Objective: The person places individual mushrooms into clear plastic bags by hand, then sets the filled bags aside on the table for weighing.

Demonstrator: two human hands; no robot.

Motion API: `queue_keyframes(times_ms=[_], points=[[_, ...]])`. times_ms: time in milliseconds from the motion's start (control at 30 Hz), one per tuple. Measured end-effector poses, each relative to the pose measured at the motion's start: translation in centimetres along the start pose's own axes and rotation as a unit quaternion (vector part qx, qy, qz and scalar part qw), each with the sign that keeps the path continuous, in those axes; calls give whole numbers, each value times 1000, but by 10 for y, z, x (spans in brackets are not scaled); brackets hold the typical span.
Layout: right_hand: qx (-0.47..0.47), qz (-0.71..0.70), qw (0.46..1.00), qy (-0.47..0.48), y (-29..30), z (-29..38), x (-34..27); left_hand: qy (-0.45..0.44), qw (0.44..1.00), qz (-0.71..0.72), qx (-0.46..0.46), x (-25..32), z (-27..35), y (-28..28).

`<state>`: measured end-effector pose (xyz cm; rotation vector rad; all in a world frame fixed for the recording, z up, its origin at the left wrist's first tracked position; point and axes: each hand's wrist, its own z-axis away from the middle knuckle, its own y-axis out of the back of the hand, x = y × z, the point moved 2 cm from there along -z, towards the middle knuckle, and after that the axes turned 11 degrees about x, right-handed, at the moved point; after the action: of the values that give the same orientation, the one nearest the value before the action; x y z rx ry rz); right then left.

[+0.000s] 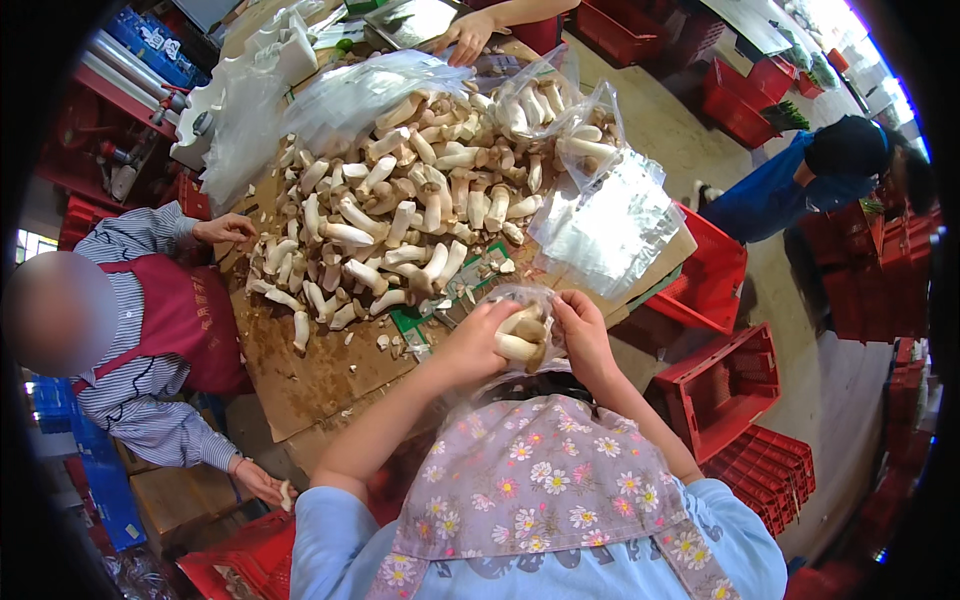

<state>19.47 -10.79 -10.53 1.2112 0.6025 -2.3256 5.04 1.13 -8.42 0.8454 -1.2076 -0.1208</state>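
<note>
Close to my apron, my left hand [476,341] grips a clear plastic bag with a few king oyster mushrooms [521,337] in it. On the bag's other side, my right hand [585,334] pinches the film near its edge. Beyond my hands a large heap of king oyster mushrooms [405,214] covers the cardboard-topped table [330,382]. Filled clear bags of mushrooms [536,105] lie at the heap's far right. A stack of flat clear bags [607,217] rests on the table's right part. Mushroom trimmings are scattered by a green-edged board [409,326].
A co-worker in a maroon apron [187,315] stands at left, one hand holding a mushroom piece [286,495]. Another person's hand [469,37] reaches in at the far edge. Red plastic crates [716,390] stand at right. A person in blue [772,187] bends beyond them.
</note>
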Motion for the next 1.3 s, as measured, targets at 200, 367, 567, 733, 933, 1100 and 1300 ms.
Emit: queue_keyframes(times_ms=[200,367,567,733,933,1100,1300], points=[[-10,52,996,75,0,1,4,24,986,-101,130,12,9,0],[3,68,994,80,8,0,3,18,917,-219,334,5,-12,44],[-22,84,993,77,-1,-4,6,171,864,-421,218,-88,-46,21],[8,106,989,104,9,-9,15,58,870,-410,268,-112,-66,-6],[11,124,984,127,4,-4,10,44,905,-301,297,-95,-52,23],[16,97,989,111,4,-5,14,-19,934,74,348,0,-24,51],[15,2,1000,-12,4,-4,10,-144,986,-83,28,31,-3,32]])
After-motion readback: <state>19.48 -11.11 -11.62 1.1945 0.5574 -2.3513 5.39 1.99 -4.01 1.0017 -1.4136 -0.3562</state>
